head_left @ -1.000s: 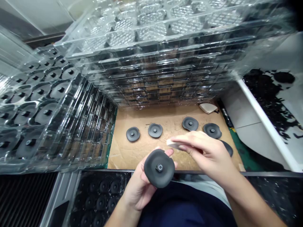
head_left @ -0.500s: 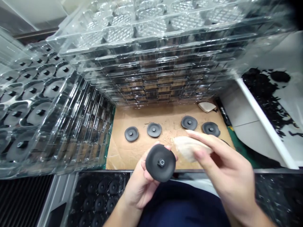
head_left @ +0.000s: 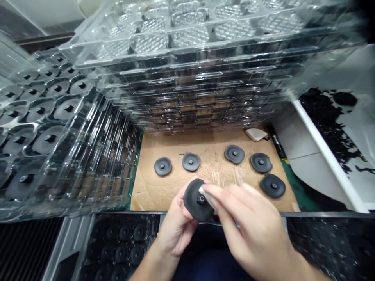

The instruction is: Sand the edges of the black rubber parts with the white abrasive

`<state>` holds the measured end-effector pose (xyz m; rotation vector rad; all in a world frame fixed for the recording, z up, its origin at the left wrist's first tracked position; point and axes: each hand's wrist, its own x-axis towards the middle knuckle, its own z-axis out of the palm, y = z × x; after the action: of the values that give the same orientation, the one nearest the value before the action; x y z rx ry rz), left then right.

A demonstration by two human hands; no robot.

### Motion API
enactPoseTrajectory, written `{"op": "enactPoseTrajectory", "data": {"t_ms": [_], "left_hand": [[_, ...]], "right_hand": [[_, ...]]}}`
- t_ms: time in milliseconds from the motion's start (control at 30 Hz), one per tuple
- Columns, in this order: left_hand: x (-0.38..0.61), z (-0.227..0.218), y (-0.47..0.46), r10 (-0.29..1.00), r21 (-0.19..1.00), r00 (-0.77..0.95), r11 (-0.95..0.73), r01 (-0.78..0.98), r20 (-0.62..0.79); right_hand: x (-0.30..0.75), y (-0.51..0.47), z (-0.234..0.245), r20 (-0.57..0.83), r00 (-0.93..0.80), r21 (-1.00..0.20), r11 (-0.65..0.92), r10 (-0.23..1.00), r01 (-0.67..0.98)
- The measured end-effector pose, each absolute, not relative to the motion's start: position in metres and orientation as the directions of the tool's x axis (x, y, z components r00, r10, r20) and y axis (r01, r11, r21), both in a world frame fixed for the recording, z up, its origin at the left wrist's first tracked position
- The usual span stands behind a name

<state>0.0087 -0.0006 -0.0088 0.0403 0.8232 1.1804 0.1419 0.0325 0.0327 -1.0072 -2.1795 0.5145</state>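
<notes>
pinching a black disc by its rim, the left hand holds it over the near edge of the cardboard sheet; the right hand is closed on a small pale piece set against the disc's centre stud; the disc looks light, matte, slightly flexible — likely rubber — so the rim seems the safest hold; loose discs lie beyond; clear blister trays stand stacked around; no writing is legible
</notes>
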Motion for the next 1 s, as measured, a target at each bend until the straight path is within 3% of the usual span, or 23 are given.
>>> {"op": "enactPoseTrajectory", "data": {"t_ms": [67,133,200,333,400,467,533,600,700,800,867,933,1000], "left_hand": [[0.006,-0.013,-0.001,0.826,0.436,0.098,0.389,-0.812,-0.554],[0.005,-0.014,-0.002,0.816,0.442,0.087,0.395,-0.805,-0.571],[0.006,-0.011,-0.002,0.815,0.456,0.084,0.402,-0.794,-0.573],[0.012,0.0,0.001,0.84,0.466,0.098,0.389,-0.795,-0.534],[0.015,0.004,0.002,0.833,0.45,0.114,0.401,-0.798,-0.541],[0.016,0.005,0.001,0.826,0.455,0.124,0.421,-0.785,-0.55],[0.016,0.004,-0.001,0.829,0.477,0.11,0.417,-0.774,-0.548],[0.015,0.001,-0.002,0.839,0.489,0.072,0.382,-0.784,-0.539],[0.015,0.0,-0.002,0.838,0.486,0.054,0.367,-0.793,-0.544],[0.016,0.002,-0.001,0.838,0.471,0.11,0.404,-0.785,-0.535],[0.014,0.004,-0.001,0.833,0.455,0.114,0.405,-0.793,-0.542],[0.01,0.003,-0.002,0.832,0.433,0.131,0.407,-0.804,-0.539],[0.008,0.0,-0.003,0.839,0.407,0.167,0.414,-0.814,-0.519]], "right_hand": [[0.145,0.022,0.033,0.405,-0.462,-0.593,0.611,0.789,0.524],[0.15,0.02,0.033,0.351,-0.47,-0.715,0.556,0.81,0.424],[0.155,0.026,0.03,0.233,-0.463,-0.863,0.401,0.855,0.307],[0.162,0.04,0.025,0.127,-0.228,-0.934,0.194,0.965,0.301],[0.16,0.04,0.029,0.21,-0.134,-0.886,0.246,0.969,0.393],[0.154,0.036,0.037,0.357,-0.238,-0.791,0.428,0.903,0.437],[0.146,0.032,0.043,0.441,-0.414,-0.711,0.591,0.796,0.381],[0.139,0.032,0.047,0.383,-0.546,-0.728,0.607,0.745,0.318],[0.132,0.036,0.046,0.273,-0.568,-0.764,0.534,0.776,0.362],[0.13,0.039,0.043,0.434,-0.464,-0.686,0.617,0.773,0.386],[0.137,0.037,0.043,0.454,-0.519,-0.7,0.65,0.724,0.296],[0.151,0.033,0.045,0.359,-0.624,-0.759,0.606,0.694,0.237],[0.164,0.029,0.047,0.254,-0.627,-0.766,0.549,0.736,0.335]]}}
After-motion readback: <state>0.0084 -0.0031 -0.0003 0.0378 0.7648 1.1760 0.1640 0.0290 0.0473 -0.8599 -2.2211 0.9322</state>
